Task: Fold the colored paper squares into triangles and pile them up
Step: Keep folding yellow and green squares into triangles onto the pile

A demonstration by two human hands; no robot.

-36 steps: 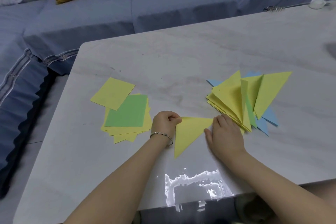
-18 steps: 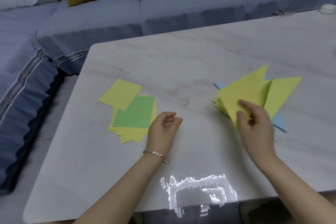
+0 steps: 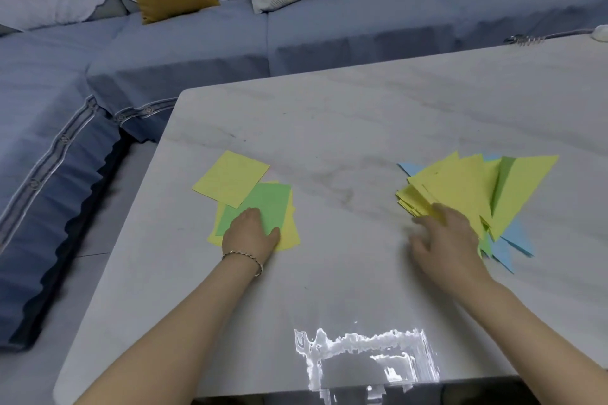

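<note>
You are working on the pale marble table, and everything that matters lies just ahead of your fingers. Beyond and to the outside of your right fingertips sits the pile of folded triangles, mostly yellow, with blue triangles poking out beneath it beside your knuckles. It is fanned out rather than squared up. Under and just past your left fingers is the stack of unfolded squares, topped by a green square, with one loose yellow square overlapping its far corner. Your left hand rests on the green square with the thumb spread toward your other hand. It looks to be pressing, not pinching, though the fingertips are hidden behind the knuckles. Your right hand is blurred, fingers spread and relaxed, gripping nothing, its tips touching the near edge of the triangles. My read is that the next square is about to be drawn off. The main risk is under your left palm: dragging flat may pull two sheets together, or skew the yellow ones below out of line. The loose yellow square lies on the green one's far corner, so it may ride along or slide away from your fingertips. On the right, a careless brush from those open fingers could splay the triangles further or push the blue ones away from your palm. The bracelet behind your left knuckles could also catch a paper edge.
</note>
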